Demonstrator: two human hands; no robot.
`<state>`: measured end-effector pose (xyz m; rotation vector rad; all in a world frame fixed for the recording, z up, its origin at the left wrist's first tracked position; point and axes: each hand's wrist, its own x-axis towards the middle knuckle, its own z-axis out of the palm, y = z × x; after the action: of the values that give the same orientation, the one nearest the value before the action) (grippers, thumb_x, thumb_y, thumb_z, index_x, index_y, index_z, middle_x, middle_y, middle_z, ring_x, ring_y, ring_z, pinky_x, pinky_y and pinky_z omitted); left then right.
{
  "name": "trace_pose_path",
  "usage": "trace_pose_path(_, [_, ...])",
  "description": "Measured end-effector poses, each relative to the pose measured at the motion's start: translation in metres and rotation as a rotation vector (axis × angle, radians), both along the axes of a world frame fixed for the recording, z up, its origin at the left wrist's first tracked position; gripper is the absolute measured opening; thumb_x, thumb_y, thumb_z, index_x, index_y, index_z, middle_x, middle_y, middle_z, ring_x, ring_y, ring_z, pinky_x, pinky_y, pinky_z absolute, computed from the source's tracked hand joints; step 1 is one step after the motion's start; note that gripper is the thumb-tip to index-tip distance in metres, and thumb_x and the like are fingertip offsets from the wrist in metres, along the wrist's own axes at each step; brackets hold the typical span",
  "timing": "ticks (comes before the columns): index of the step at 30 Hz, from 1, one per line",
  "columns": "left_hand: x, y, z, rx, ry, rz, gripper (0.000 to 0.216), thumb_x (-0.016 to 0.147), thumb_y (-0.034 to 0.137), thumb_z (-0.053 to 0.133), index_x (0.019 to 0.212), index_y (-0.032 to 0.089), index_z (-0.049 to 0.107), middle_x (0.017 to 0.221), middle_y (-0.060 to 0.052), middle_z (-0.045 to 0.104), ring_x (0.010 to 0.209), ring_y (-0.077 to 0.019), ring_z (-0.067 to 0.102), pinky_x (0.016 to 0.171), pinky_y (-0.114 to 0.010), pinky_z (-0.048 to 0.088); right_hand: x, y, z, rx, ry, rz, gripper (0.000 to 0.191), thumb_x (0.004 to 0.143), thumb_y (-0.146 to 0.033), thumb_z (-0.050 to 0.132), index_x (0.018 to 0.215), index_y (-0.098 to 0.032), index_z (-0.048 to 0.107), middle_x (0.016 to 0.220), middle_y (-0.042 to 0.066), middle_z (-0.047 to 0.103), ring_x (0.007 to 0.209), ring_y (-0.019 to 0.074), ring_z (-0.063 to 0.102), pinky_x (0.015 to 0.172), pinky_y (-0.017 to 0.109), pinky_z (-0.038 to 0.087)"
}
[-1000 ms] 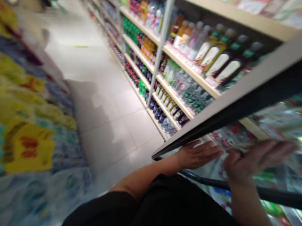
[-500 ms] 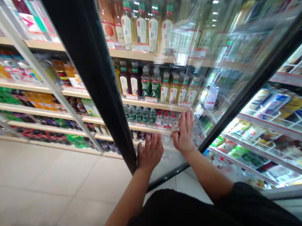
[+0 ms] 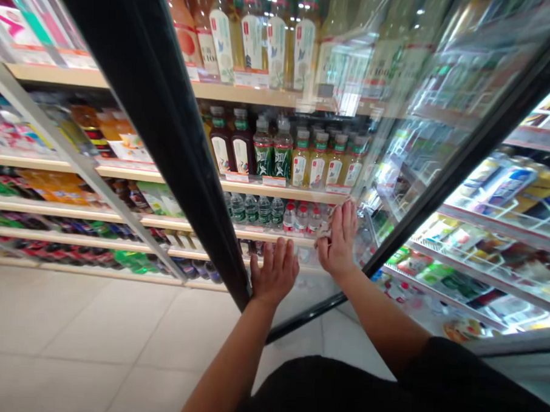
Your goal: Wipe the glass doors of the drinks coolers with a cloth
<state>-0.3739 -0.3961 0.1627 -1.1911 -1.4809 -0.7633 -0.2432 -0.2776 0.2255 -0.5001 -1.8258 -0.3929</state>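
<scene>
A glass door (image 3: 312, 295) with a black frame stands open in front of me. My left hand (image 3: 274, 273) lies on the lower part of the pane, fingers stretched out, close beside the black frame bar (image 3: 182, 141). Under my right hand (image 3: 339, 251) is a crumpled, pale cloth (image 3: 323, 233), pressed against the glass further to the right. Part of the cloth shows at the left of the fingers; the rest is hidden by the hand.
Behind the glass are shelves (image 3: 257, 96) of bottled drinks (image 3: 272, 151). To the right, a lit cooler (image 3: 473, 251) holds cans and packs on wire racks. A grey upright post (image 3: 87, 167) stands at the left. Pale floor tiles (image 3: 91, 331) lie below.
The view has shifted slightly, and the shelves at the left sit further left. My right hand with the cloth is a little further right; my left hand stays on the glass.
</scene>
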Motion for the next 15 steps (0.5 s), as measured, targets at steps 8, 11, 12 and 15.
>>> trace_pose_path(8, [-0.011, 0.004, 0.000, -0.008, -0.022, -0.032, 0.063, 0.097, 0.035, 0.062, 0.155, 0.020, 0.045, 0.149, -0.015, 0.055, 0.156, -0.0246, 0.024, 0.131, -0.047, 0.001, -0.011, 0.003, 0.001, 0.005, 0.036, 0.007, 0.084, 0.088, -0.018, 0.038, 0.166, -0.014, 0.006, 0.173, 0.015, 0.009, 0.160, 0.0330, 0.010, 0.125, 0.064, 0.025])
trace_pose_path(11, [-0.016, 0.006, 0.001, -0.061, -0.063, -0.067, 0.065, 0.097, 0.037, 0.062, 0.157, 0.022, 0.041, 0.149, -0.014, 0.055, 0.154, -0.0243, 0.029, 0.130, -0.046, -0.004, -0.013, 0.006, 0.002, -0.001, 0.023, 0.005, 0.084, 0.089, -0.019, 0.038, 0.166, -0.013, 0.006, 0.174, 0.014, 0.008, 0.160, 0.0326, 0.008, 0.126, 0.063, 0.023])
trace_pose_path(12, [-0.017, 0.006, 0.002, -0.080, -0.079, -0.075, 0.066, 0.097, 0.037, 0.061, 0.158, 0.024, 0.040, 0.150, -0.014, 0.054, 0.153, -0.0245, 0.032, 0.130, -0.047, -0.006, -0.012, 0.007, 0.002, -0.002, 0.013, -0.003, 0.084, 0.089, -0.020, 0.037, 0.166, -0.013, 0.005, 0.174, 0.014, 0.007, 0.160, 0.0326, 0.008, 0.126, 0.062, 0.023])
trace_pose_path(15, [-0.018, 0.007, 0.004, -0.095, -0.082, -0.071, 0.067, 0.098, 0.037, 0.060, 0.160, 0.023, 0.036, 0.150, -0.014, 0.053, 0.152, -0.0244, 0.032, 0.129, -0.045, -0.008, -0.011, 0.011, 0.001, 0.009, -0.020, -0.024, 0.084, 0.089, -0.021, 0.036, 0.166, -0.012, 0.003, 0.174, 0.014, 0.005, 0.160, 0.0335, 0.007, 0.125, 0.063, 0.023])
